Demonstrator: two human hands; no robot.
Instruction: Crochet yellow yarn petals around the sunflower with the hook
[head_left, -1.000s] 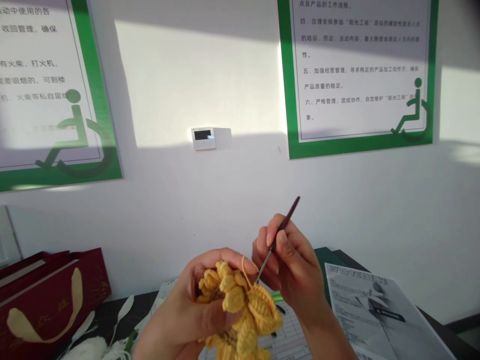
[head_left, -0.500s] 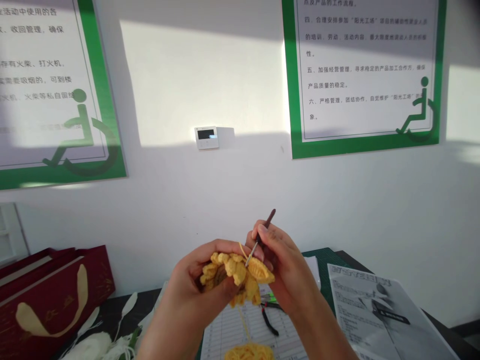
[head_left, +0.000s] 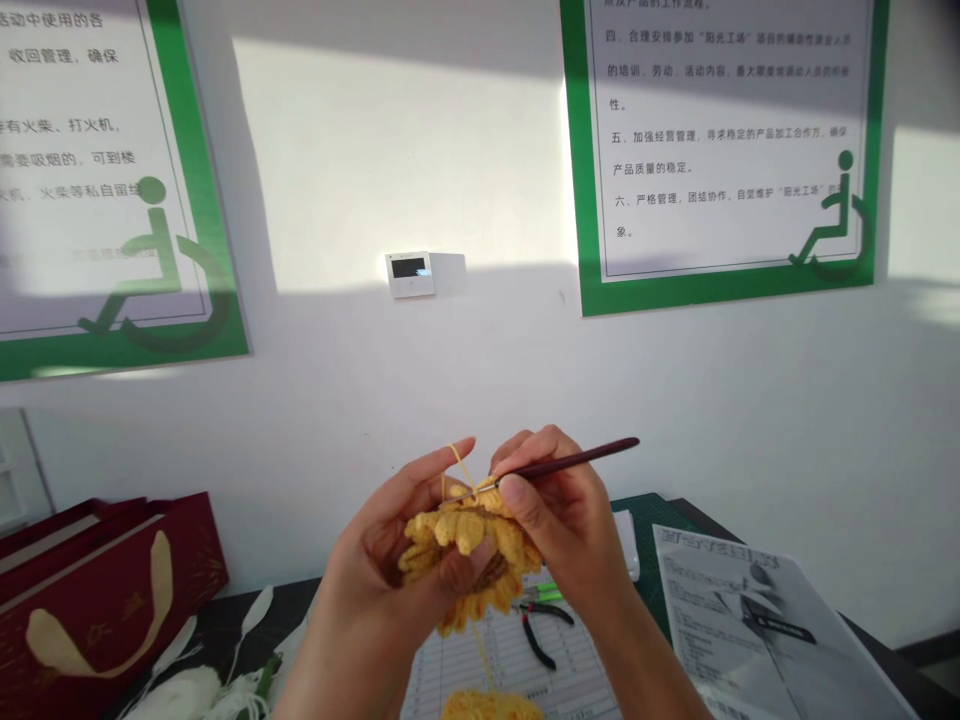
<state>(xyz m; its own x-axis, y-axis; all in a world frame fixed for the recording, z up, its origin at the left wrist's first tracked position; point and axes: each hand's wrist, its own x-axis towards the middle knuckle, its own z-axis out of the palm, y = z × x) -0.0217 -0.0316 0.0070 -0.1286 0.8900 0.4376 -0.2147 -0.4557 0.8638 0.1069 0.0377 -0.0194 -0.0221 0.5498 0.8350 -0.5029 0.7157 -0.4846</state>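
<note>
My left hand [head_left: 397, 560] grips a yellow crocheted flower [head_left: 471, 532] with many petals and a brownish centre. Its raised index finger carries a strand of yellow yarn [head_left: 459, 462] that runs down to the petals. In my right hand [head_left: 559, 505] is a crochet hook [head_left: 577, 461] with a dark red handle, held between thumb and fingers. The hook's metal tip lies at the flower's upper edge, by the yarn. Below, a ball of yellow yarn [head_left: 491, 706] is partly cut off by the frame, and a strand rises from it toward the flower.
Black-handled pliers [head_left: 538, 640] lie on a printed sheet [head_left: 442, 665]. Right of them are a green cutting mat [head_left: 652, 520] and a paper packet [head_left: 757, 620]. White yarn [head_left: 184, 692] and a dark red gift bag [head_left: 120, 600] stand left. Behind rises a white wall with posters.
The hook has swung from steep to nearly level, pointing left. My left index finger has lifted with the yarn over it, and the flower has turned to show more of its centre.
</note>
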